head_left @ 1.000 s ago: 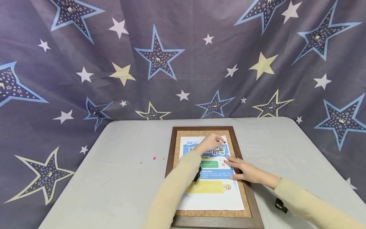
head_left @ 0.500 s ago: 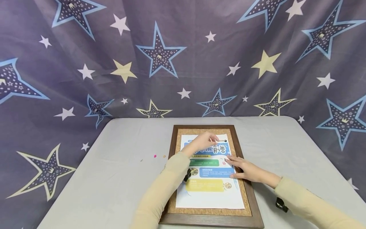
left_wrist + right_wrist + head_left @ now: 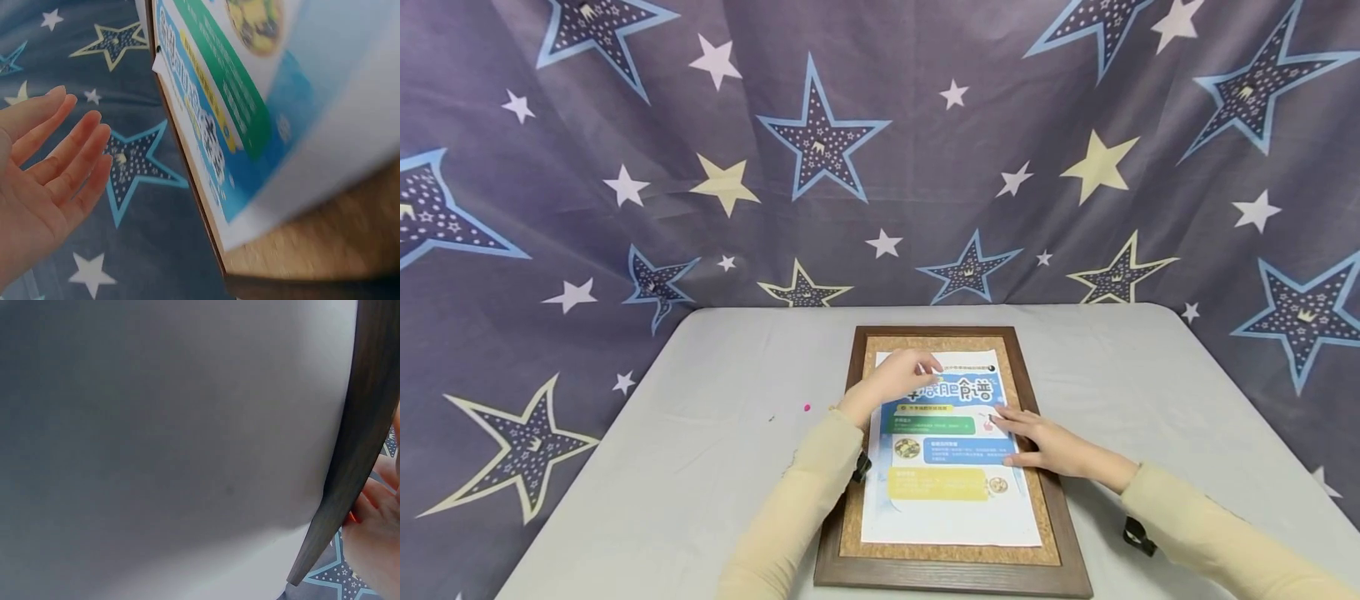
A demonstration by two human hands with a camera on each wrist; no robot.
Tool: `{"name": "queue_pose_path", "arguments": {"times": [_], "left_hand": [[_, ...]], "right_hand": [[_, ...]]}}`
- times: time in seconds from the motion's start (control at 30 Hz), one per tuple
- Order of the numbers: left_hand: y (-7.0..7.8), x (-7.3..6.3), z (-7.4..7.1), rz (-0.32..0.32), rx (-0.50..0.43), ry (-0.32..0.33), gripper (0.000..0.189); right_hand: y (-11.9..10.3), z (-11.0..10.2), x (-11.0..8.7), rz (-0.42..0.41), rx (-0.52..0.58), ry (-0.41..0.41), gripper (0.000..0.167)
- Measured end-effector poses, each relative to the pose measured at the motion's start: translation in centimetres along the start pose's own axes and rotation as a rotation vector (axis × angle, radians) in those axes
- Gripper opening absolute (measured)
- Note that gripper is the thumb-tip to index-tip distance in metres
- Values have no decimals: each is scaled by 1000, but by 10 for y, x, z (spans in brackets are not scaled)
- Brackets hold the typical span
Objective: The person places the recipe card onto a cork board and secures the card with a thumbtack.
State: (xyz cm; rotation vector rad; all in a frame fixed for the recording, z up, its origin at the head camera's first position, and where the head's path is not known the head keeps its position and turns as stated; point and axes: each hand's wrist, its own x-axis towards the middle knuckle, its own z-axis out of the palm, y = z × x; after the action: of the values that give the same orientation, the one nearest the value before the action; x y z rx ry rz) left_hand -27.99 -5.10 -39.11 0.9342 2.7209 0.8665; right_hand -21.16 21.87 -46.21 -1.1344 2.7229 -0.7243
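A printed poster [image 3: 951, 521] with colored panels lies on a cork board [image 3: 880, 551] in a brown wooden frame [image 3: 955, 575]. A small round black pushpin [image 3: 991, 367] sits at the poster's top right corner. Above the poster's upper left part hovers my left hand [image 3: 895, 377]; the left wrist view shows that hand [image 3: 53, 181] holding nothing, its fingers loosely extended. My right hand [image 3: 1052, 446] rests with spread fingers on the poster's right edge and crosses the frame. In the right wrist view, part of that hand [image 3: 375, 537] shows beyond the dark frame side [image 3: 350, 444].
A small pink pushpin-like piece [image 3: 807, 407] lies on the gray-covered table [image 3: 700, 467], left of the frame. Another tiny dark item [image 3: 771, 418] is too small to identify. Behind the table hangs a star-patterned curtain [image 3: 895, 108].
My left hand has moved left from the black pushpin at the top right corner, uncovering the poster's title and panels. The pushpin stays at the corner. The right hand has kept its place.
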Motion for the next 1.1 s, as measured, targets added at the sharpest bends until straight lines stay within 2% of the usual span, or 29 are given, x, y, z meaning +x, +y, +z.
{"name": "queue_pose_path", "arguments": {"times": [0.33, 0.7, 0.97, 1.1], "left_hand": [[-28, -30, -14, -14, 61, 92, 20], [-53, -61, -25, -66, 71, 131, 18], [-69, -76, -29, -103, 96, 138, 17], [-76, -83, -30, -115, 78, 136, 16]], "right_hand": [[0, 2, -1, -1, 3, 6, 65], [2, 4, -1, 3, -2, 9, 65], [3, 3, -1, -7, -5, 11, 66], [2, 2, 0, -5, -4, 7, 66]]}}
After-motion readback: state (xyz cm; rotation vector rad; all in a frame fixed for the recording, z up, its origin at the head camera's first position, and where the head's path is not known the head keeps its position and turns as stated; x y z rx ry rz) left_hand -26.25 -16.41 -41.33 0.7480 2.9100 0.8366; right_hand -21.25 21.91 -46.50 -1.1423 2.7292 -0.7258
